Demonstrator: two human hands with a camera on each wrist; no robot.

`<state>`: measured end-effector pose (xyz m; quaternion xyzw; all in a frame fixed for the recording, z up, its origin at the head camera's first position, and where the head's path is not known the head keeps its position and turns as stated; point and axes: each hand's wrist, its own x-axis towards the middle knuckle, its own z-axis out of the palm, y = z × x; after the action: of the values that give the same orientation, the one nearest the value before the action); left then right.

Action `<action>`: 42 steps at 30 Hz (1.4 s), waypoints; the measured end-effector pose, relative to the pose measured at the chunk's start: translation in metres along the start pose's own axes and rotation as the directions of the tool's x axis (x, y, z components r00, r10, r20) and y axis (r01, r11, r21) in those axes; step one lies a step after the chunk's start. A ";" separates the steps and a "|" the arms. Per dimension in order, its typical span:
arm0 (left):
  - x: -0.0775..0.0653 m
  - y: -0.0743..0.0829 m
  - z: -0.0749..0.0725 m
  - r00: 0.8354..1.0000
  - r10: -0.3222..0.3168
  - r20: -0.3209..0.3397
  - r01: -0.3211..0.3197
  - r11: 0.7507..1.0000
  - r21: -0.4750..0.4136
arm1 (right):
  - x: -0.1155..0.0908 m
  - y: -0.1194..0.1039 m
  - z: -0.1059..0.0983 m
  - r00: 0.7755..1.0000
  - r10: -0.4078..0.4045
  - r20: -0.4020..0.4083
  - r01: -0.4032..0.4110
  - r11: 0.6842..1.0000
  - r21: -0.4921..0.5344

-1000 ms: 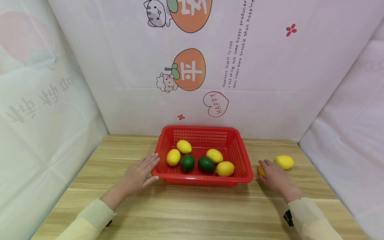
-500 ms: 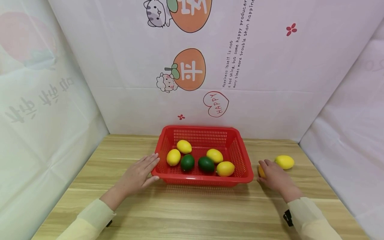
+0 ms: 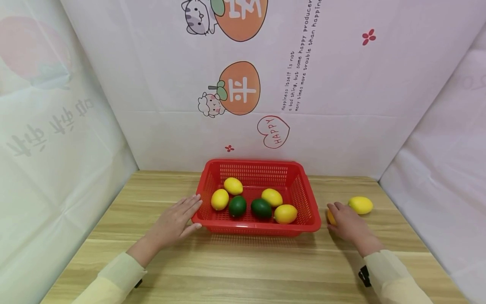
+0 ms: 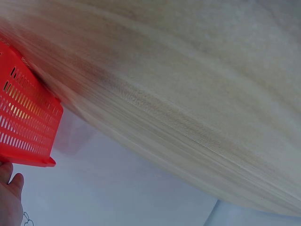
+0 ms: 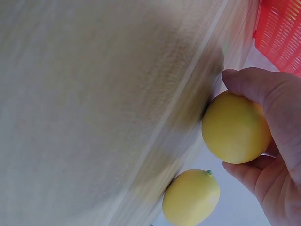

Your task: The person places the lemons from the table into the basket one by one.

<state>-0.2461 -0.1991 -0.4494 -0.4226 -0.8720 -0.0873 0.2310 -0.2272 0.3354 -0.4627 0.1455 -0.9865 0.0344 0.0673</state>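
Observation:
A red plastic basket [image 3: 258,226] stands on the wooden table, with several yellow lemons [image 3: 233,186] and two dark green fruits [image 3: 237,206], perhaps limes or avocados, inside. My left hand [image 3: 172,223] touches the basket's left rim, fingers and thumb fairly straight. In the left wrist view only part of this hand [image 4: 10,195] shows at the basket's edge. Right of the basket, my right hand [image 3: 349,224] holds a yellow lemon [image 5: 236,128] between thumb and fingers. That lemon is low, at the tabletop, and mostly covered by the hand in the head view.
Another lemon [image 3: 360,205] lies on the table just beyond my right hand. The wooden tabletop [image 3: 243,270] extends in front of the basket. A printed white cloth [image 3: 322,139] hangs behind the table, and plain cloth walls enclose both sides.

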 end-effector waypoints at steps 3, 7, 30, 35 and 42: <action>0.000 0.000 0.001 1.000 0.003 -0.005 -0.003 1.000 0.000 | 0.000 0.001 0.001 1.000 -0.018 -0.013 0.018 1.000 -0.008; 0.001 0.000 0.001 1.000 0.004 -0.011 -0.004 1.000 -0.004 | 0.000 0.001 0.000 0.999 -0.028 -0.025 0.028 0.999 -0.014; -0.001 -0.001 0.002 1.000 -0.008 -0.007 0.008 1.000 -0.013 | 0.003 -0.001 -0.014 0.962 -0.184 -0.204 0.171 0.982 -0.079; -0.001 -0.002 0.003 1.000 -0.004 -0.010 0.004 1.000 -0.014 | 0.004 -0.002 -0.016 0.931 -0.243 -0.274 0.215 0.968 -0.126; -0.001 -0.002 0.003 1.000 0.000 -0.013 0.000 1.000 -0.014 | 0.003 -0.006 -0.026 0.923 -0.254 -0.290 0.213 0.963 -0.166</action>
<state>-0.2483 -0.1998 -0.4522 -0.4237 -0.8698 -0.0962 0.2338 -0.2251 0.3312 -0.4361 0.2500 -0.9395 -0.0165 0.2335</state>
